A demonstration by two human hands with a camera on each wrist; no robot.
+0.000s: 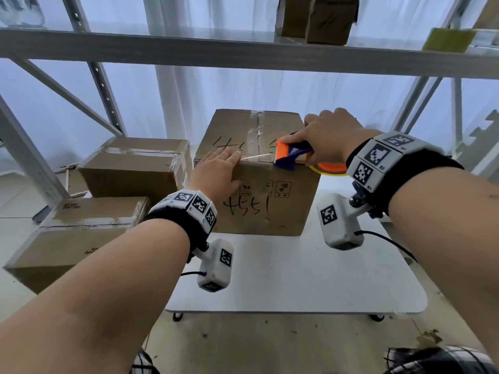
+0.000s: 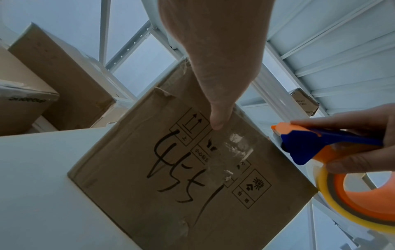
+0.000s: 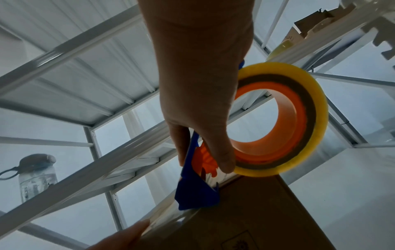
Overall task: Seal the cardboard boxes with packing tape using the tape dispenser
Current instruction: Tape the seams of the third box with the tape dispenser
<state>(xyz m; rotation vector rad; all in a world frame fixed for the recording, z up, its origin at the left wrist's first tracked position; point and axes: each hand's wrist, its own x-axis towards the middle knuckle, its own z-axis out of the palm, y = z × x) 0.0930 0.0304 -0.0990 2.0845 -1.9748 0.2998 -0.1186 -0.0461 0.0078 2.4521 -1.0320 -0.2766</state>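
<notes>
A brown cardboard box (image 1: 259,201) with black handwriting stands on the white table (image 1: 297,279). My left hand (image 1: 218,168) lies flat over its top front edge, fingers straight, pressing the end of a clear tape strip (image 1: 256,157); its thumb (image 2: 218,118) rests on the box front (image 2: 171,186). My right hand (image 1: 329,139) grips the orange and blue tape dispenser (image 1: 291,153) at the box's right top edge. The yellowish tape roll (image 3: 282,121) sits behind the right hand's fingers (image 3: 224,160), and the blue blade end (image 3: 196,194) touches the box edge.
Two taped cardboard boxes (image 1: 135,166) (image 1: 70,238) are stacked at the left. A white metal shelf frame (image 1: 243,52) spans overhead with small boxes (image 1: 318,20) on it. A bottle (image 3: 36,175) stands on a shelf.
</notes>
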